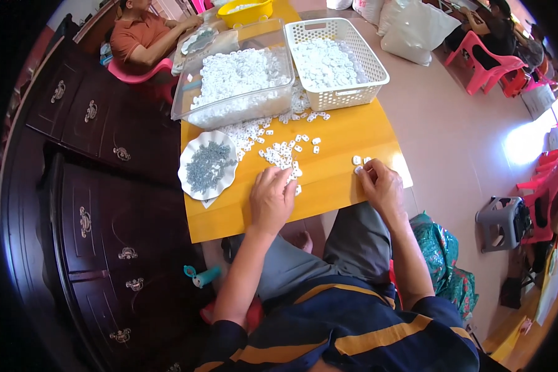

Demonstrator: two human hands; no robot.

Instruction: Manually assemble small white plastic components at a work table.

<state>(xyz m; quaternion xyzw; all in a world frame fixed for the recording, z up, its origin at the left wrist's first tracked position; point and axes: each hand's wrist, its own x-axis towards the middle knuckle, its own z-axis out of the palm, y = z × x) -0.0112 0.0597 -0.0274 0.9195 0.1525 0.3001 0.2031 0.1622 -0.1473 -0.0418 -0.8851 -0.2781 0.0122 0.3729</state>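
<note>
My left hand (271,198) rests palm down on the yellow table (347,133), its fingers over a loose scatter of small white plastic parts (282,154). My right hand (378,185) is at the table's right front edge, fingertips pinching a small white part (358,168), with two more white parts (361,160) lying just beyond it. A white scalloped plate (191,156) holding small grey screws sits left of my left hand.
A clear plastic bin (235,108) and a white lattice basket (366,62), both filled with white parts, stand at the table's far end, a yellow bowl (247,12) behind them. Dark wooden drawers (99,204) line the left. Other people sit on pink chairs (487,65).
</note>
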